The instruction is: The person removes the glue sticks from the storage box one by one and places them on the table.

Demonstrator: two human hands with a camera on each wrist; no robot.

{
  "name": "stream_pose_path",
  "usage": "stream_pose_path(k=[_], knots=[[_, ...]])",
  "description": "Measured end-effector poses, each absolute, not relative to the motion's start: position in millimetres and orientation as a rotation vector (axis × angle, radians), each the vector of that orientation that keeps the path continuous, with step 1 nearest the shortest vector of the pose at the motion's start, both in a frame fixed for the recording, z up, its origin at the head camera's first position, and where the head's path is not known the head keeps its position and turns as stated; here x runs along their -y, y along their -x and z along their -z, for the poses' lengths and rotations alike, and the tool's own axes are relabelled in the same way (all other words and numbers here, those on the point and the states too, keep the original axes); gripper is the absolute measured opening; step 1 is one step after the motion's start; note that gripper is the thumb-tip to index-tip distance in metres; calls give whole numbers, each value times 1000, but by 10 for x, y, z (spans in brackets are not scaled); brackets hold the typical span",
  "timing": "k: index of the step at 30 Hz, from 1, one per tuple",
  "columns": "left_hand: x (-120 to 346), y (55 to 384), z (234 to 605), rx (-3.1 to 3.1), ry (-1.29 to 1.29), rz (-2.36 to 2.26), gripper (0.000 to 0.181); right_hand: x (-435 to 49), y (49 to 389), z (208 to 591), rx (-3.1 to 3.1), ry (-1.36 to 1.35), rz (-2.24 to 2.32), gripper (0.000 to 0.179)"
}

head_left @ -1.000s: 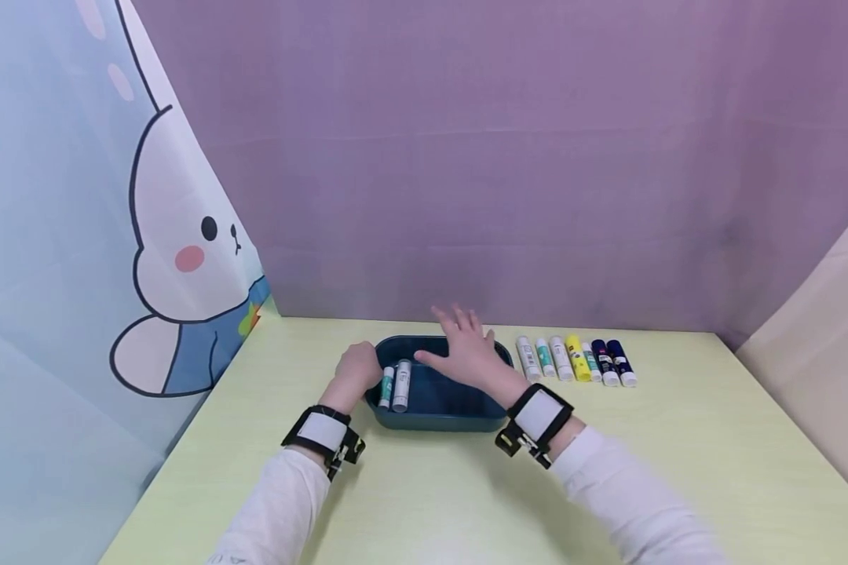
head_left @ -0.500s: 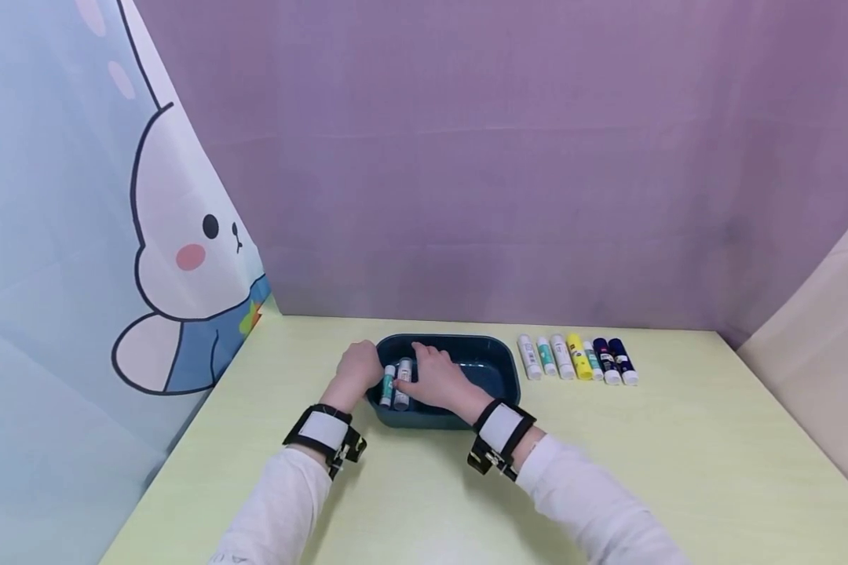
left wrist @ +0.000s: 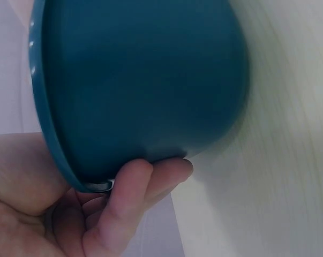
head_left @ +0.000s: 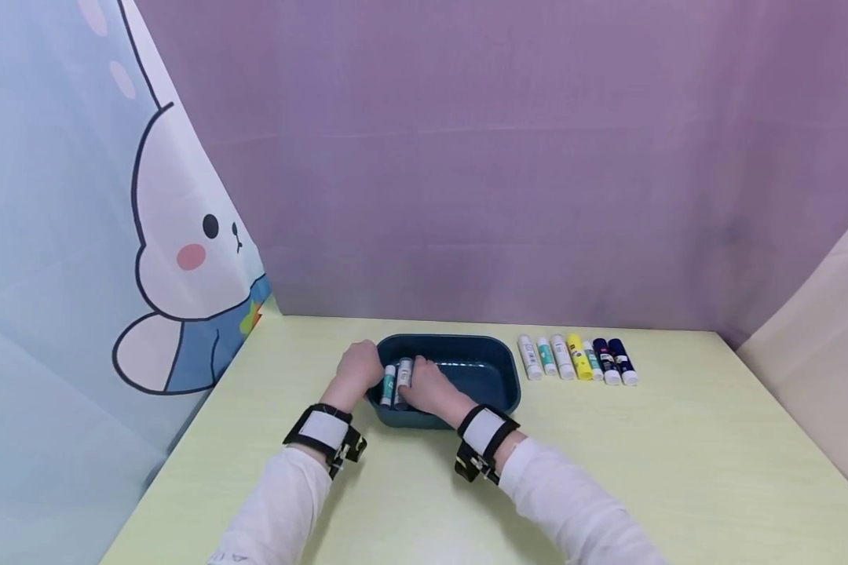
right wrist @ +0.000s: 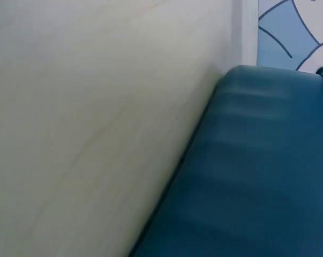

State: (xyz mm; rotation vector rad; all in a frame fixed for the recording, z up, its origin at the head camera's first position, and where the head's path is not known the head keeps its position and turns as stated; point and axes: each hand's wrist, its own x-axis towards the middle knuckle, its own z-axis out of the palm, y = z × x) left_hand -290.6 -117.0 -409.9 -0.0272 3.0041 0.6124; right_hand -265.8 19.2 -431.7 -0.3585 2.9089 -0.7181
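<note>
A dark teal plastic bin [head_left: 477, 377] stands on the table in the head view. My left hand [head_left: 360, 366] grips its left end, with thumb and fingers on either side of the rim [left wrist: 54, 128] in the left wrist view. Inside, along the left wall, lie a green-and-white glue stick [head_left: 388, 386] and a larger white glue stick [head_left: 404, 370], side by side. Reaching into the bin, my right hand [head_left: 433, 388] has its fingers curled at the white glue stick and pinches it; the fingertips are partly hidden. The right wrist view shows only the bin's outer wall [right wrist: 247, 171] and the table.
Right of the bin, several glue sticks lie in a row: white, green-and-white, a yellow one [head_left: 579, 357] and dark blue ones [head_left: 622, 361]. A purple curtain [head_left: 495, 173] hangs behind the pale table [head_left: 692, 439]. A rabbit-print cloth [head_left: 191, 282] is on the left.
My right hand has moved left and down from above the bin's right part to the white glue stick, its spread fingers now curled. My left hand stays on the rim.
</note>
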Motion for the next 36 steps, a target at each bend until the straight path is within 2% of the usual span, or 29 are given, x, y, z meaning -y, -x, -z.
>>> stream_pose_path(k=[6, 13, 22, 36], knots=[[1176, 2912, 4084, -3011, 7, -601, 21, -137, 2680, 4344, -2894, 402, 754, 51], [1192, 2902, 4044, -2996, 5, -617, 19, -55, 2726, 4326, -2898, 498, 709, 21], [1212, 2904, 4014, -2950, -41, -696, 16, -53, 2773, 4351, -2867, 384, 766, 28], [1225, 2939, 4021, -2916, -42, -697, 19, -141, 2697, 4261, -2827, 388, 644, 25]])
